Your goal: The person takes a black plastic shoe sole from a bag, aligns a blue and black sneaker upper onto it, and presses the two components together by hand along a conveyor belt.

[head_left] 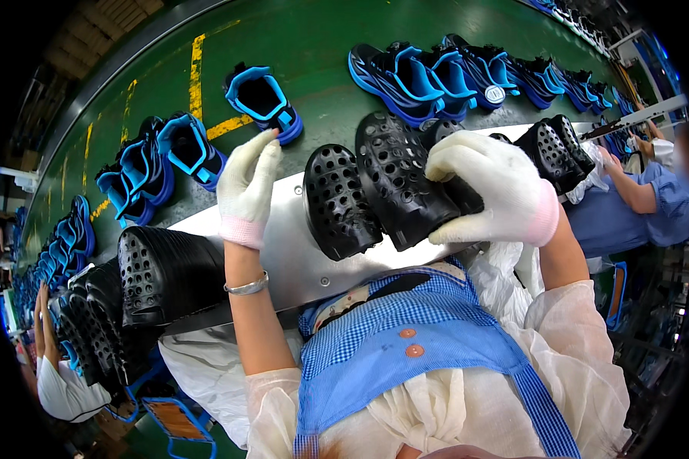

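My right hand [494,187], in a white glove, grips the rear edge of a black plastic shoe insert [390,172] full of round holes. A second black insert [338,200] lies just left of it on the bare metal ledge [287,245]. Part of another insert shows behind the right fingers. My left hand [249,183], also gloved, is raised at the ledge's far side with its fingers stretched out and nothing visible in them. Its fingertips come close to a black sneaker [287,126] with bright blue lining; whether they touch it, I cannot tell.
Black-and-blue sneakers [402,80] stand in rows on the green surface [314,46] beyond the ledge. A nested stack of black inserts [168,275] sits at left, more inserts [559,153] at right. Co-workers work on both sides, one in a blue top [628,210] at right.
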Demonstrator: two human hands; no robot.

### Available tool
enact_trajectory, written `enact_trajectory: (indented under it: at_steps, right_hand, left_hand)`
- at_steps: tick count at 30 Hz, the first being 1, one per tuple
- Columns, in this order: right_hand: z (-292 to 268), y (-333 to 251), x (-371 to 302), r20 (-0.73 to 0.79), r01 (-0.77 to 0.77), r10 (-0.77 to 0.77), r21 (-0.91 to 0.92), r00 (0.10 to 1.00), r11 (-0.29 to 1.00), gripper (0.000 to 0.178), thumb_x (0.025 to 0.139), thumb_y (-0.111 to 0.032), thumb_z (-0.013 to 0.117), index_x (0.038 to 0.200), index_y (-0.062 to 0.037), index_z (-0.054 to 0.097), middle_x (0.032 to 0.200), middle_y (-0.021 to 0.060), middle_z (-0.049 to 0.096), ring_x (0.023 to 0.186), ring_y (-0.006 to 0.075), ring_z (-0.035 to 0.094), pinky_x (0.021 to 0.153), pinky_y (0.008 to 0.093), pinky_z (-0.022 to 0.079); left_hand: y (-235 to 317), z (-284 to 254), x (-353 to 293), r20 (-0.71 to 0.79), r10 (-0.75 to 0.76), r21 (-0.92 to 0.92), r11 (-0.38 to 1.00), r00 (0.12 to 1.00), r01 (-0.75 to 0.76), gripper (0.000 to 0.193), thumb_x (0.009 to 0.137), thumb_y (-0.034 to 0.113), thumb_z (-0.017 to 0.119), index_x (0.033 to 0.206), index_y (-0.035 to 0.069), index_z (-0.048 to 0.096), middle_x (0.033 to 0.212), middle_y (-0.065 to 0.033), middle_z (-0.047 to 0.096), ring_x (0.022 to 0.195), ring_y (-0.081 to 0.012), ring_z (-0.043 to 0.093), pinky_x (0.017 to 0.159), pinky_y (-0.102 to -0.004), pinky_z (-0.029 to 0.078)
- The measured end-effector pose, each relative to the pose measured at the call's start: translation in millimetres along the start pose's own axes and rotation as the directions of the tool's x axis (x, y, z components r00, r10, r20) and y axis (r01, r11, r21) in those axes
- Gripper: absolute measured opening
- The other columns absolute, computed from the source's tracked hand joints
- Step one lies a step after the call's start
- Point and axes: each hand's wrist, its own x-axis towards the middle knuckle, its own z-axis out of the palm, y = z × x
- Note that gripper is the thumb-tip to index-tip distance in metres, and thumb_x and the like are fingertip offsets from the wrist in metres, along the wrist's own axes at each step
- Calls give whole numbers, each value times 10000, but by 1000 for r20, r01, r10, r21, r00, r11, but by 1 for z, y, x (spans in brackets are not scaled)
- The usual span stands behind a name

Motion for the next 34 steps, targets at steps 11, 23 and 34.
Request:
enact_trajectory:
  at_steps: [11, 23, 34]
  right_hand:
    - [11, -20, 63, -45, 191, -186, 152, 982, 970, 514, 657, -230, 786, 1078, -12, 586, 1053, 142, 599, 930, 295, 611, 796, 335, 499]
    - [53, 19, 106, 114, -73, 75, -26, 991, 997, 439, 773, -380, 691, 945, 4, 565, 847, 167, 587, 791, 328, 601, 683, 389, 489]
    - [67, 34, 144, 165, -144, 146, -29, 975, 989, 432, 757, -410, 626, 823, 12, 559, 705, 192, 618, 681, 347, 636, 629, 394, 518]
  left_hand:
    - [43, 12, -10, 412, 146, -891, 269, 899, 365, 794, 874, 565, 527, 1378, -14, 326, 1232, -163, 543, 1121, -258, 558, 969, -366, 459]
    - [2, 28, 15, -6, -95, -915, 403, 995, 33, 307, 903, 131, 599, 1175, 29, 497, 1061, -47, 588, 948, -140, 583, 853, -309, 492]
    - [-16, 30, 42, 22, -204, -923, 373, 979, 98, 359, 901, 141, 623, 1206, 19, 475, 1077, -43, 575, 975, -130, 556, 892, -289, 457]
